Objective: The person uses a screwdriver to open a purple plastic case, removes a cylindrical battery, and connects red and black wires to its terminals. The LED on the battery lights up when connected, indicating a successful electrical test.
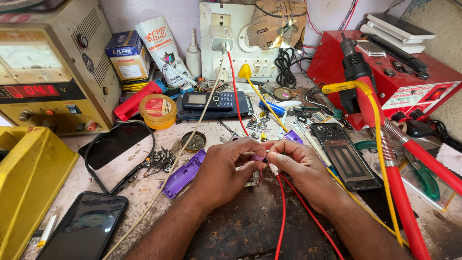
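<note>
My left hand and my right hand meet at the middle of a cluttered workbench. Both pinch a small purple part between thumb and fingertips. Two red wires run from under the fingers toward me across a dark mat. A purple plastic phone shell lies just left of my left hand. A small circuit board is mostly hidden beneath my fingers.
A black smartphone lies front left beside a yellow case. A power supply with red digits stands back left. A red soldering station and red-handled tools fill the right. A keypad phone and yellow tin sit behind.
</note>
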